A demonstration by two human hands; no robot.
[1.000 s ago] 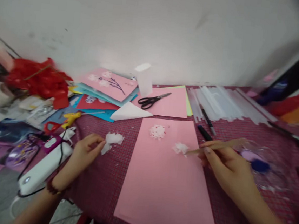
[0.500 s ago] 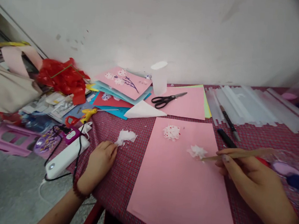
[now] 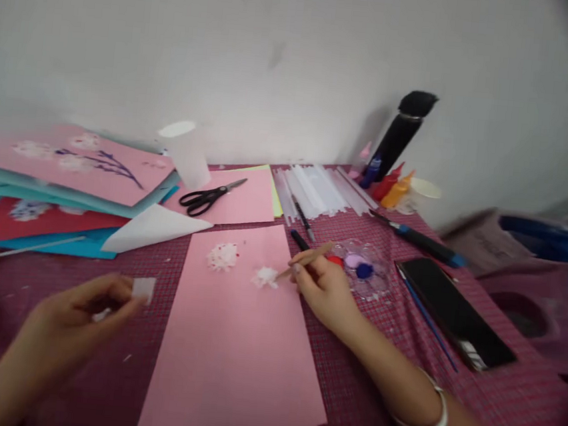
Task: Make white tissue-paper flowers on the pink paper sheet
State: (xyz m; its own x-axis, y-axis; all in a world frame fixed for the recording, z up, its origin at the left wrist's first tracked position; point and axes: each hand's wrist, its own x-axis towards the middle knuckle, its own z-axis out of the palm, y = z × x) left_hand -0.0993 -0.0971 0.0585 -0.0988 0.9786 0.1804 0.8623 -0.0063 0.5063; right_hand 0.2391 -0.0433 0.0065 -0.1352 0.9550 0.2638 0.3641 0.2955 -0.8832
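My left hand (image 3: 77,327) is raised over the tablecloth, thumb and fingers pinching a small square of white tissue paper (image 3: 143,289). On the table in front of me lies a pink sheet of paper (image 3: 229,362). Two white tissue clusters sit near its top: one with red specks (image 3: 223,257), and a smaller plain one (image 3: 266,277). My right hand (image 3: 324,287) grips a thin brownish stick (image 3: 316,252) like a pen, its tip at the edge of the plain cluster. Some motion blur covers my left hand.
Black scissors (image 3: 207,199) and a white paper cone (image 3: 156,227) lie behind the sheet. A paint palette (image 3: 372,285) and a phone (image 3: 450,313) are to the right. Clear strips (image 3: 321,190), paint bottles (image 3: 390,186) and a dark flask (image 3: 399,140) stand farther back.
The view has swung right, bringing the palette, phone and bottles into sight. My left hand has lifted off the table with a white tissue square. The stick stays by the plain cluster.
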